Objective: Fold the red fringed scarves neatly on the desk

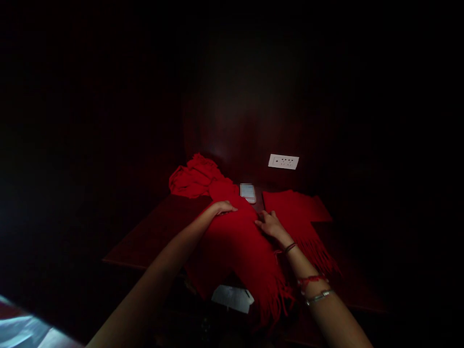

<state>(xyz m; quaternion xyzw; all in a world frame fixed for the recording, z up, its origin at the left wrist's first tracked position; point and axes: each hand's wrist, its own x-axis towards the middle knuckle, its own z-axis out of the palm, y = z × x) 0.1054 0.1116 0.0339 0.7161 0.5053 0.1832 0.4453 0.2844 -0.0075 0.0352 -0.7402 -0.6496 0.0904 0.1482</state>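
A red fringed scarf (237, 246) lies across a dark wooden table (145, 241), its fringe hanging over the near edge. My left hand (222, 208) rests on the scarf's upper left part, fingers curled down onto the cloth. My right hand (270, 224) presses the scarf's right edge with the fingers stretched flat. The right wrist wears several bracelets. A second folded red scarf (293, 208) with fringe lies to the right, and a crumpled red scarf (194, 179) sits behind at the left.
A small white box-like object (248, 192) lies on the table beyond my hands. A white socket plate (283, 161) is set in the dark wall behind. A white paper (232, 297) shows below the table edge. The surroundings are very dark.
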